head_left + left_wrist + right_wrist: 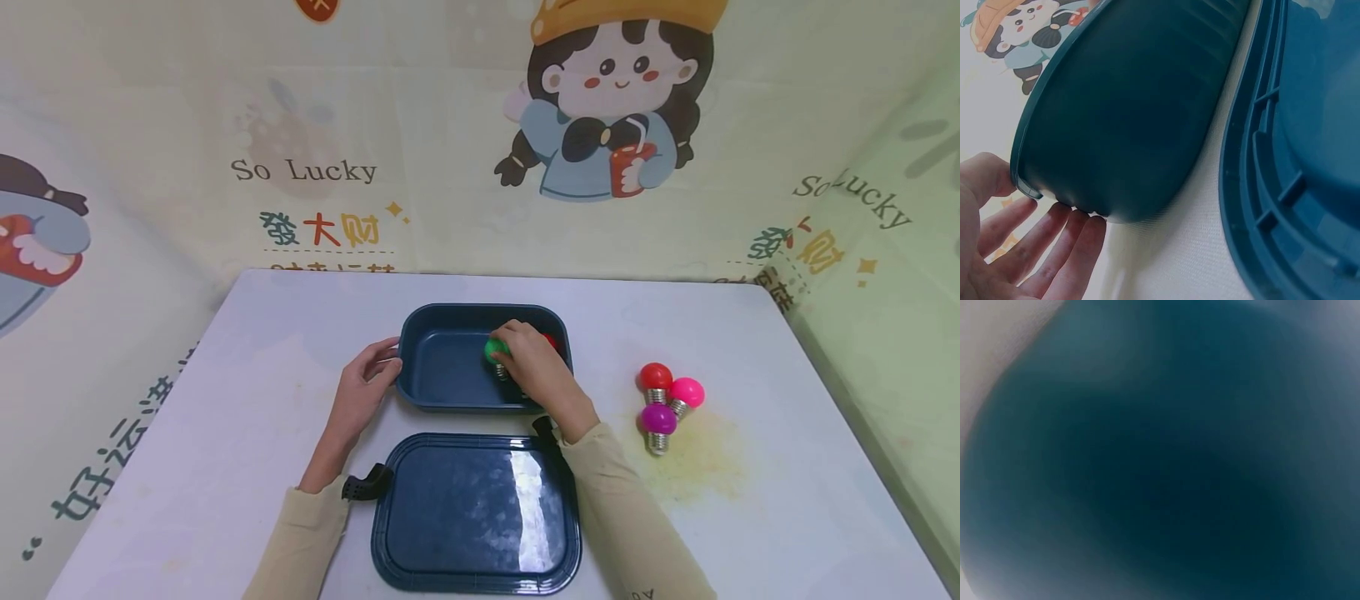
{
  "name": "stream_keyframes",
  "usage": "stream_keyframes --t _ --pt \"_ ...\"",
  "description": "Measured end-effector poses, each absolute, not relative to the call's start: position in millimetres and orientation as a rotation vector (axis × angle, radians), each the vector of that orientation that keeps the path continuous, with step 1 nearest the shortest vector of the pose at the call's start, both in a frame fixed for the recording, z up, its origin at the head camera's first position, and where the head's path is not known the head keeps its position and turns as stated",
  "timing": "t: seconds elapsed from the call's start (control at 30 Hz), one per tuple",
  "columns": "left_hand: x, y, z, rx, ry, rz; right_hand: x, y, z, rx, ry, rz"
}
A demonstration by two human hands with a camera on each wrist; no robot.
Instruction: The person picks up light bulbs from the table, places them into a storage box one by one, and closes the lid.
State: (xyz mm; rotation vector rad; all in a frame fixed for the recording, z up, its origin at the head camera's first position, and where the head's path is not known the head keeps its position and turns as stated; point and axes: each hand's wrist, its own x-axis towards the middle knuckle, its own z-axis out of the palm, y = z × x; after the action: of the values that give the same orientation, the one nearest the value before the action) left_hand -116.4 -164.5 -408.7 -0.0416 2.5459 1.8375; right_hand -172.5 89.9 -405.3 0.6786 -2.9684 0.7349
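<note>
My right hand [536, 358] reaches into the dark blue box [442, 404] and pinches a green light bulb [496, 349], its metal screw base pointing down. A bit of a red bulb [551, 340] shows in the box behind that hand; the hand hides whatever else lies there. At the box's left end, my left hand [367, 379] touches the outer wall and rim with fairly straight fingers [1047, 250]. Only a blurred dark blue surface [1166, 475] fills most of the right wrist view, with neither hand nor bulb visible.
Right of the box, a red bulb [656, 377], a pink bulb [687, 392] and a purple bulb [659, 419] lie close together on the white table [750, 533]. A dark blue lid [457, 517] lies in front of the box, between my forearms. Printed cloth hangs behind.
</note>
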Motion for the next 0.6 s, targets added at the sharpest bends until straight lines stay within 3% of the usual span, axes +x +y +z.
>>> stream_keyframes --t 0.6 --pt "-127.7 -173.8 -438.7 -0.061 2.528 1.844 -177.1 86.3 -408.6 0.648 -2.992 0.692"
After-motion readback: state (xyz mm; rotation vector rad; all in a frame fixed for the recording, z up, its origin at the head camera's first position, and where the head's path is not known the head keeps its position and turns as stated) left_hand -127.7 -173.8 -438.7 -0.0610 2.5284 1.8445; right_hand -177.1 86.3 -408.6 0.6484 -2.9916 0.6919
